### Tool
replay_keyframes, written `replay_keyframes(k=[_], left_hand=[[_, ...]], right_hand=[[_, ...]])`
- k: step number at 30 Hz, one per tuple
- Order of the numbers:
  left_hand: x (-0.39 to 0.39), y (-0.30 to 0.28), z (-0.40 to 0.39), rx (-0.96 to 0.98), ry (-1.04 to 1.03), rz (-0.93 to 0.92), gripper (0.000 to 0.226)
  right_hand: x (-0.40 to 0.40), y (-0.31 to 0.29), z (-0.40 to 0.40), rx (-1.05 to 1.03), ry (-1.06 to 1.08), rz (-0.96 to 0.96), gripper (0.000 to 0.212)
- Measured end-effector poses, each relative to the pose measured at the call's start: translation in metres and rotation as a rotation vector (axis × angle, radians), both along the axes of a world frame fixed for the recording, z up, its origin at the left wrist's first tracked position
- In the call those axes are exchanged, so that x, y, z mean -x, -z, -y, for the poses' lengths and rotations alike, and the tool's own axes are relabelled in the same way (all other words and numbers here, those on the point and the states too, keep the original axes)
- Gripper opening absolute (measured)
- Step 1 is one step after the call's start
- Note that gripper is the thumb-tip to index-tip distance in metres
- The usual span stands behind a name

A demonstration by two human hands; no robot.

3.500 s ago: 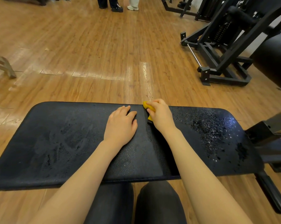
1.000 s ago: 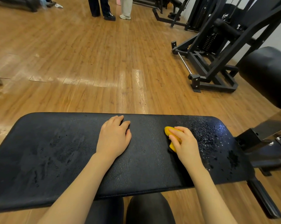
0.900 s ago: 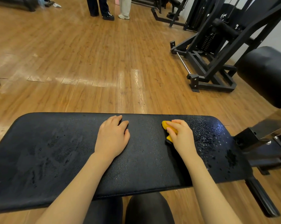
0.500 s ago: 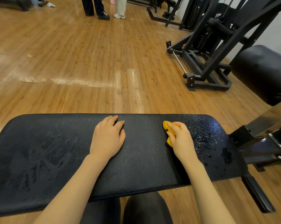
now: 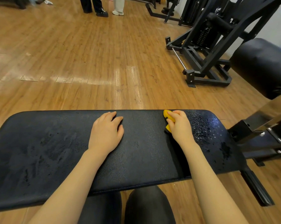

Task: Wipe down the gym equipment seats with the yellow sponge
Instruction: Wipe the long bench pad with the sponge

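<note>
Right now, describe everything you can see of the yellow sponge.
The yellow sponge is small, bright yellow and soft-looking, bunched under the right hand, whose curled fingers cover most of it. Only its far end and a small lower corner show, with a dark edge beneath that corner. It lies pressed on the black padded bench seat, close to the far edge, just left of the patch of water droplets. The left hand lies apart from it.

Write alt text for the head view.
A right hand grips a yellow sponge at the far edge of a black bench pad; the left hand rests flat beside it. Droplets cover the pad's right end.
</note>
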State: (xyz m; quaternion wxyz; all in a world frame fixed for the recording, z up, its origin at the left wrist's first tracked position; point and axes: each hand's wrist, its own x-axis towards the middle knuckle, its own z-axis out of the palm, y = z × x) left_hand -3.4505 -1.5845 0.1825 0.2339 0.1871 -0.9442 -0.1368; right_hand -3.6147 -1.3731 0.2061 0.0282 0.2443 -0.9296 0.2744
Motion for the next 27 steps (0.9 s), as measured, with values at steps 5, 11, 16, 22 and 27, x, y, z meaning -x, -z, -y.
replay_keyframes(k=[5, 11, 16, 22, 27], left_hand=[[0.000, -0.002, -0.001, -0.003, -0.008, 0.016, 0.030], [-0.001, -0.003, -0.002, -0.003, -0.008, 0.028, 0.031], [-0.001, -0.005, -0.002, 0.000, -0.007, 0.028, 0.031], [0.001, -0.004, -0.005, 0.015, -0.033, 0.070, 0.030], [0.030, -0.016, -0.050, -0.038, 0.042, 0.025, 0.042]], right_hand=[[-0.035, 0.011, -0.032, 0.012, 0.019, -0.029, 0.035], [0.010, -0.002, -0.005, -0.033, 0.033, 0.004, 0.038], [0.013, -0.006, -0.007, -0.021, 0.038, 0.034, 0.038], [-0.032, 0.008, -0.042, 0.038, 0.053, 0.001, 0.035], [-0.028, 0.009, -0.036, 0.075, 0.081, -0.017, 0.032]])
